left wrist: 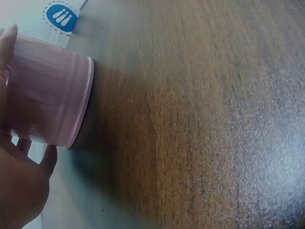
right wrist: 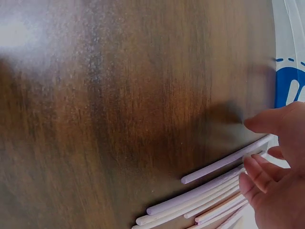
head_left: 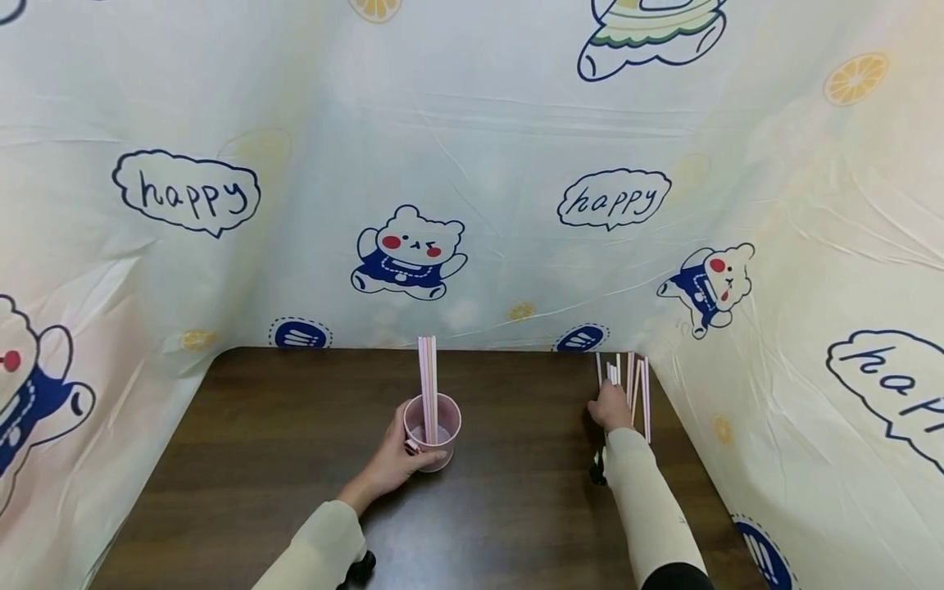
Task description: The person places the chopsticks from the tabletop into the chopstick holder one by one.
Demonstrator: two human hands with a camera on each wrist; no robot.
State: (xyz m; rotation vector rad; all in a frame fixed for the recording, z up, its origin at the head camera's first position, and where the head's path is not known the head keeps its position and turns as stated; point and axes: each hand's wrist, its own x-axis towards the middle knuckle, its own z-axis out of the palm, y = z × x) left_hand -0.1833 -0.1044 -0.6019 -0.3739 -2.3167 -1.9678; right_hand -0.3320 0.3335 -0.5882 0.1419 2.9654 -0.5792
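In the head view my left hand [head_left: 394, 459] grips a pink cup [head_left: 452, 426] around its side, near the middle of the table. Several thin pastel straw-like sticks [head_left: 428, 381] stand upright in the cup. From the left wrist the smooth pink cup [left wrist: 45, 90] shows its base rim, with fingers curled along it. At the back right my right hand [head_left: 612, 407] reaches over more loose pastel sticks [head_left: 639, 381]. The right wrist view has these sticks [right wrist: 190, 200] lying roughly side by side. There the right hand [right wrist: 279, 167] has its thumb apart and its fingertips at the sticks.
A dark brown wooden table [head_left: 516, 492] carries everything. A pale printed cloth [head_left: 501, 139] with bears and "happy" bubbles rises along its back and both sides. The loose sticks lie close to the back right corner, beside the cloth.
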